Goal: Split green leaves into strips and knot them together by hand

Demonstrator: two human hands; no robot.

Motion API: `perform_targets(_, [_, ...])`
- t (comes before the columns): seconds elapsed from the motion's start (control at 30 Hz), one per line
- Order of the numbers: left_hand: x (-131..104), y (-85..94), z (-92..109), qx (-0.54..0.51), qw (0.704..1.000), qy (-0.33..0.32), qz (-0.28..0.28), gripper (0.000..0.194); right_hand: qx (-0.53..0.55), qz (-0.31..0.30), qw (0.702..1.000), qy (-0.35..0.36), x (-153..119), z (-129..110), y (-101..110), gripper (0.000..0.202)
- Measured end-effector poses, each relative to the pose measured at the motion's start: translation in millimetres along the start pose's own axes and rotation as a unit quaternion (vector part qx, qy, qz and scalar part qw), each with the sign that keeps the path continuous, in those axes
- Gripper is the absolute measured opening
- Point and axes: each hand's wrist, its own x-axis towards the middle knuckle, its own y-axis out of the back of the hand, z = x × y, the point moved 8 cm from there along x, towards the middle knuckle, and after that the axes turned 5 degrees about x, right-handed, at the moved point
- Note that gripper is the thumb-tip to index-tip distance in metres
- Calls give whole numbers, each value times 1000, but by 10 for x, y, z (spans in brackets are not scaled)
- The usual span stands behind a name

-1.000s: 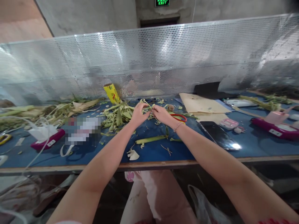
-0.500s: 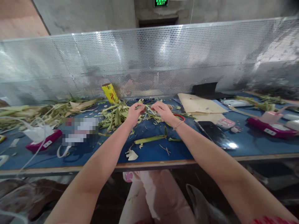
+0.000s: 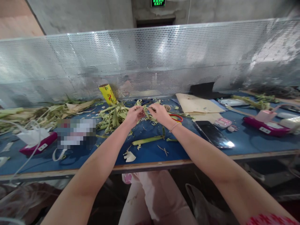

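My left hand (image 3: pixel 135 115) and my right hand (image 3: pixel 161 113) meet above the blue table, fingers pinched. Between them is a thin green leafy strip (image 3: pixel 145 110), with an end in each hand; my fingers partly cover it. A heap of pale green plant pieces (image 3: pixel 113 118) lies just left of my left hand. In front of the hands lie a green stalk (image 3: pixel 148 140), a white curled scrap (image 3: pixel 129 156) and thin twigs (image 3: pixel 162 150). A red ring (image 3: pixel 177 118), perhaps a tape roll, rests beside my right wrist.
Behind the table (image 3: pixel 173 159) stands a perforated metal screen (image 3: pixel 152 56). A yellow tube (image 3: pixel 107 94) leans near it. To the right are brown paper (image 3: pixel 198 104), a phone (image 3: pixel 213 133) and a purple power strip (image 3: pixel 267 126). Another power strip (image 3: pixel 39 143) and dry leaves (image 3: pixel 65 107) lie left.
My hands have come slightly closer together, still pinching the green strip. The whole view has shifted a little, so things on the table appear farther left.
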Motion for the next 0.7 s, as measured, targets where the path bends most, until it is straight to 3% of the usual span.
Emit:
perform_targets(0.07, [21,168,55,28,995,-43,91,14,-26,16,1000,-7,0,10,34,21])
perform_targets(0.13, [-36,350,232,122,962,-132,206,14,-49,37,998,-20,0,22,86,26])
perform_targets(0.2, [-117,350,415,218,920,-218,241,13,-63,52,996,-32,2,25,128,30])
perform_targets(0.27, [-108,201,427,284,917,-218,174,13,-69,62,995,-34,4,17,150,31])
perform_targets(0.37, [-106,-47,312,297,937,-174,56,20,-67,61,996,-20,3,-14,138,27])
perform_targets(0.47, [-160,-94,348,281,935,-205,64,22,-55,26,998,17,0,-83,60,23])
perform_targets(0.57, [-165,-97,375,210,949,-234,32,22,-39,0,998,56,-13,-173,12,23])
perform_targets(0.7, [-101,-65,285,105,978,-179,-4,24,-41,-23,996,79,-34,-248,11,23])
